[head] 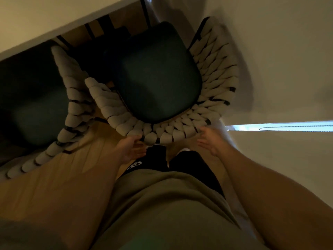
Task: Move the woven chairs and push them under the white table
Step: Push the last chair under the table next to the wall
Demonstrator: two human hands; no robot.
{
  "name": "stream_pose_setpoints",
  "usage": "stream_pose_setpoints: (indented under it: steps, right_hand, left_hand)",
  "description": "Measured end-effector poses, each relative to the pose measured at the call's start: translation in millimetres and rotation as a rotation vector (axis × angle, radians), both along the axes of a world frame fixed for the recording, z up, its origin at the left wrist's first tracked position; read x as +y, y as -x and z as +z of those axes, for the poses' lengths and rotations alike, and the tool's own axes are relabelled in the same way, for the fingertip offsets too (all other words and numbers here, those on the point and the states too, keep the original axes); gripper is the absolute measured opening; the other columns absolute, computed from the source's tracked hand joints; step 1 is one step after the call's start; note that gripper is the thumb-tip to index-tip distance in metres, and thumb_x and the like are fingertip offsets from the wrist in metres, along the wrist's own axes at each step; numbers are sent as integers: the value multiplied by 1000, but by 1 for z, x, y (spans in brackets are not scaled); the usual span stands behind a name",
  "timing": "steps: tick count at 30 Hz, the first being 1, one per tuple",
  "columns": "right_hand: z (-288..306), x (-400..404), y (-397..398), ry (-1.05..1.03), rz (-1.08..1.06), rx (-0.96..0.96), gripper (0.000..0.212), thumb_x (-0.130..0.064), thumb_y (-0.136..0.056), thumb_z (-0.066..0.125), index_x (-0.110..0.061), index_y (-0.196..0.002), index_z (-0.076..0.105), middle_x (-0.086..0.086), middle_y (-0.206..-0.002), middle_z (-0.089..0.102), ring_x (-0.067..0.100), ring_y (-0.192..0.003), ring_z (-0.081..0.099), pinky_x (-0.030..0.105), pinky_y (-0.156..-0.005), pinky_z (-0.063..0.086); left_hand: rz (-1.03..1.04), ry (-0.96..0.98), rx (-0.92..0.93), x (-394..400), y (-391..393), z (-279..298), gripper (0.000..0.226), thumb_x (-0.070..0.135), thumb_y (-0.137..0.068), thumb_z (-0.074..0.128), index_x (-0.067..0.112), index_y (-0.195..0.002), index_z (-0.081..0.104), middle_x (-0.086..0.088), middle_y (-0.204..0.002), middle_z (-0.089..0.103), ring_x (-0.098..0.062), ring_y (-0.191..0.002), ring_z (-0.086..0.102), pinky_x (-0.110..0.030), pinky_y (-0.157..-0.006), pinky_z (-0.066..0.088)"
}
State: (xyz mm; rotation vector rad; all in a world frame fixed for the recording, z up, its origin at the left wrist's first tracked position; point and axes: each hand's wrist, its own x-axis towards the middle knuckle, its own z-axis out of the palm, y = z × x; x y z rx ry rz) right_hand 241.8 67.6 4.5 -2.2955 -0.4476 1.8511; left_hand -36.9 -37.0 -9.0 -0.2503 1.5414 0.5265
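A woven chair with a dark green seat cushion and a thick cream braided back stands right in front of me, its front tucked partly under the white table. My left hand touches the lower left rim of its back with relaxed fingers. My right hand hovers open, palm turned inward, just off the right rim, blurred. A second woven chair of the same kind sits to the left, also partly under the table.
A white wall runs close along the right of the near chair. A bright strip with a beaded cord crosses the wall at right. Wooden floor lies below. Dark table and chair legs show under the tabletop.
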Motion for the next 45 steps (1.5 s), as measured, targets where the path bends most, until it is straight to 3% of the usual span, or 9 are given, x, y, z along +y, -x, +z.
stream_pose_setpoints:
  steps: [8, 11, 14, 19, 21, 24, 28, 38, 45]
  right_hand:
    - [-10, 75, -40, 30, 35, 53, 42, -20, -106, 48, -1, -142, 47, 21, -135, 56, 32, -110, 59, 41, -85, 54]
    - [-10, 100, -47, 64, 70, 89, 45, -23, -105, 50, -5, -146, 45, 18, -135, 57, 31, -116, 58, 40, -96, 51]
    - [-13, 120, -51, 114, 77, 123, 44, -23, -105, 50, -5, -145, 45, 20, -140, 55, 35, -127, 55, 45, -109, 46]
    - [-25, 136, -54, 216, 48, 184, 28, -35, -99, 61, -12, -116, 59, 14, -107, 66, 31, -96, 63, 47, -91, 53]
    - [-35, 139, -55, 250, 57, 206, 37, -41, -96, 63, -15, -123, 65, 13, -110, 70, 33, -102, 65, 52, -92, 53]
    - [-43, 142, -55, 267, 44, 207, 35, -43, -96, 62, -18, -121, 67, 14, -113, 72, 36, -107, 66, 56, -95, 51]
    - [-52, 143, -56, 248, -33, 193, 32, -35, -97, 62, -17, -124, 69, 16, -116, 74, 38, -107, 69, 53, -83, 58]
    - [-57, 136, -50, 125, -226, 222, 32, -14, -98, 59, -12, -128, 67, 18, -123, 70, 40, -110, 66, 54, -85, 56]
    - [-58, 149, -59, 75, -271, 220, 43, -3, -85, 66, -12, -126, 69, 19, -123, 71, 42, -112, 66, 59, -102, 49]
  left_hand:
    - [427, 50, 56, 13, -57, -11, 48, 27, -99, 60, 10, -142, 46, -19, -135, 53, -41, -110, 63, -49, -82, 58]
    - [638, 67, 126, 21, -78, -17, 46, 28, -98, 60, 15, -139, 43, -13, -126, 53, -38, -105, 64, -51, -89, 56]
    - [773, 101, 197, 32, -88, -22, 48, 31, -97, 61, 20, -140, 42, -8, -121, 54, -32, -101, 63, -49, -76, 56]
    - [853, 132, 216, 44, -92, -29, 49, 33, -94, 64, 20, -139, 51, -8, -125, 64, -29, -103, 66, -47, -76, 58]
    - [875, 151, 197, 44, -89, -30, 46, 29, -94, 63, 18, -137, 51, -11, -122, 65, -30, -105, 67, -48, -84, 58]
    - [868, 159, 147, 41, -82, -32, 46, 26, -94, 63, 16, -137, 51, -14, -122, 66, -31, -103, 68, -46, -71, 60]
    - [895, 162, 124, 34, -72, -44, 54, 21, -89, 67, 18, -140, 51, -15, -124, 66, -35, -106, 69, -51, -76, 60]
    - [1134, 84, 229, 41, -78, -47, 56, -4, -81, 63, 14, -133, 53, -16, -125, 61, -36, -106, 65, -52, -83, 58]
    - [1223, -2, 242, 44, -78, -43, 53, -8, -79, 60, 12, -129, 59, -16, -126, 65, -36, -108, 66, -55, -91, 55]
